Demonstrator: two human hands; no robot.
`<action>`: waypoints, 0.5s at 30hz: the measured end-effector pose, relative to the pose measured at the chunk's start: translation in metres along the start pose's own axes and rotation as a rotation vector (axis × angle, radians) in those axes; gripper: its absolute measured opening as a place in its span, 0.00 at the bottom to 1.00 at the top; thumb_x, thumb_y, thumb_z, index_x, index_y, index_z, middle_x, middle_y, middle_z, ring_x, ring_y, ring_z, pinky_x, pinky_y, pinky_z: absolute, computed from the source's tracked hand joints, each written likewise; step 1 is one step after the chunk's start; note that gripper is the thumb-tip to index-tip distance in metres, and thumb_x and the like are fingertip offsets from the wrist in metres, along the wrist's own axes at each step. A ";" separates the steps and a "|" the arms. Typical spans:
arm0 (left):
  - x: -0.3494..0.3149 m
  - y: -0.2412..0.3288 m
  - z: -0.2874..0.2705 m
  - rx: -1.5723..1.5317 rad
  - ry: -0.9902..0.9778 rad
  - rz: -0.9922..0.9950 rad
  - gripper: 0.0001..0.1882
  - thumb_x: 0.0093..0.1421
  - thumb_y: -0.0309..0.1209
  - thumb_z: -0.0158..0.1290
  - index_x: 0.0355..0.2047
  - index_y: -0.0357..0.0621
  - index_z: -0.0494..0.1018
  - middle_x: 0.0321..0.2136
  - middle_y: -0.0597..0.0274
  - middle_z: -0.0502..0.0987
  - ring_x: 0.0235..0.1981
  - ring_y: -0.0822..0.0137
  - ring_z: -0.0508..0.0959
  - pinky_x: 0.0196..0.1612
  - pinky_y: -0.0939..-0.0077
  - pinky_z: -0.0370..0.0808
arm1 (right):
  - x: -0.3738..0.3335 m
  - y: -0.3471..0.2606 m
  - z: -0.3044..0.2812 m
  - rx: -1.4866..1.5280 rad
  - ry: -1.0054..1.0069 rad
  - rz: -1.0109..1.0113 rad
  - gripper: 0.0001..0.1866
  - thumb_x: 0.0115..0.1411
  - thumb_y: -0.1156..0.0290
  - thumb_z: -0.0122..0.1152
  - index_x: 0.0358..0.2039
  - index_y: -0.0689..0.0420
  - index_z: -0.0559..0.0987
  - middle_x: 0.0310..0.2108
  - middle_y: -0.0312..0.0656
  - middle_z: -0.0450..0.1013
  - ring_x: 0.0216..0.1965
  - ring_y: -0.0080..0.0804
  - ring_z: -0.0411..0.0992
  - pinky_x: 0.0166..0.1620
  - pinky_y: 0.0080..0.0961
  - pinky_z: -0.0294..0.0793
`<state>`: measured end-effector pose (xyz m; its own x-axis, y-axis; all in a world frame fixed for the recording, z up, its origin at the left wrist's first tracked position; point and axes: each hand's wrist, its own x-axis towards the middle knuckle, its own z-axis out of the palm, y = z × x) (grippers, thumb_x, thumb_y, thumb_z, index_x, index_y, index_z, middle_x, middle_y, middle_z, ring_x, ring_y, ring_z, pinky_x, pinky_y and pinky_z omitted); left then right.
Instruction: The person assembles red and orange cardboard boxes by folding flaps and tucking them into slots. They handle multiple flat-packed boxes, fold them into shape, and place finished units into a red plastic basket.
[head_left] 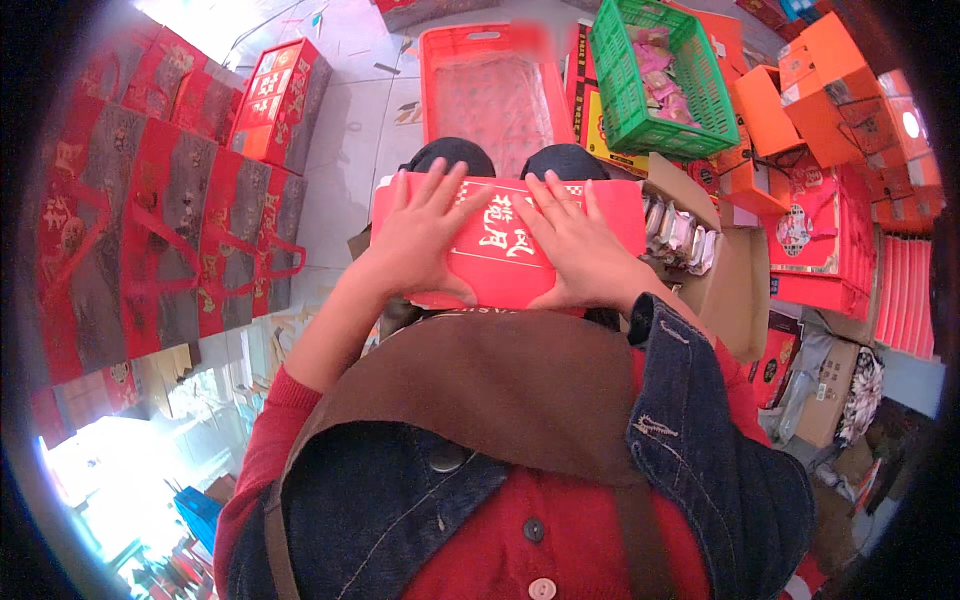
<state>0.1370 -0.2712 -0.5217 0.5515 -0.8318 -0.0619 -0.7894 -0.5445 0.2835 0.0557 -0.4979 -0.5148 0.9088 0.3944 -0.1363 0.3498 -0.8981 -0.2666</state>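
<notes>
A red gift box (495, 280) with white characters printed on its top lies across my lap, in front of the brown apron (500, 370). My left hand (428, 235) rests flat on the box's left part, fingers spread toward its far edge and thumb near the close edge. On the right part, my right hand (575, 240) lies the same way, fingers apart and palm down. Both hands touch the box from above. Its underside is hidden.
Ahead stands a red plastic crate (430, 95). A green basket (622, 105) holding pink packets is to its right. Beside my right hand, an open carton (735, 285) contains small wrapped packets (680, 235). Orange boxes (830, 90) pile up far right; red gift bags (165, 220) line the left.
</notes>
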 end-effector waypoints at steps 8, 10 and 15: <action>0.002 0.015 -0.001 0.035 -0.088 0.073 0.62 0.29 0.55 0.66 0.64 0.54 0.49 0.61 0.37 0.50 0.63 0.41 0.50 0.61 0.40 0.47 | -0.008 0.029 -0.013 0.158 0.259 0.119 0.37 0.44 0.58 0.68 0.53 0.61 0.66 0.55 0.49 0.61 0.58 0.45 0.58 0.59 0.44 0.55; 0.004 0.012 -0.007 -0.013 -0.116 0.065 0.65 0.26 0.55 0.67 0.64 0.53 0.48 0.61 0.37 0.49 0.63 0.40 0.49 0.61 0.44 0.48 | -0.016 0.038 -0.014 0.261 0.445 0.225 0.27 0.48 0.64 0.65 0.47 0.62 0.71 0.49 0.48 0.67 0.53 0.42 0.64 0.55 0.35 0.62; 0.001 0.004 -0.010 -0.158 -0.147 0.120 0.63 0.29 0.56 0.66 0.63 0.47 0.48 0.60 0.32 0.49 0.62 0.36 0.50 0.62 0.47 0.49 | -0.035 0.038 -0.025 0.507 0.614 0.329 0.15 0.49 0.71 0.63 0.37 0.63 0.76 0.39 0.47 0.73 0.44 0.40 0.71 0.50 0.32 0.68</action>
<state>0.1374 -0.2728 -0.5110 0.4022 -0.9024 -0.1545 -0.7882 -0.4271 0.4430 0.0430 -0.5504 -0.4967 0.9592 -0.1776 0.2200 0.0360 -0.6950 -0.7181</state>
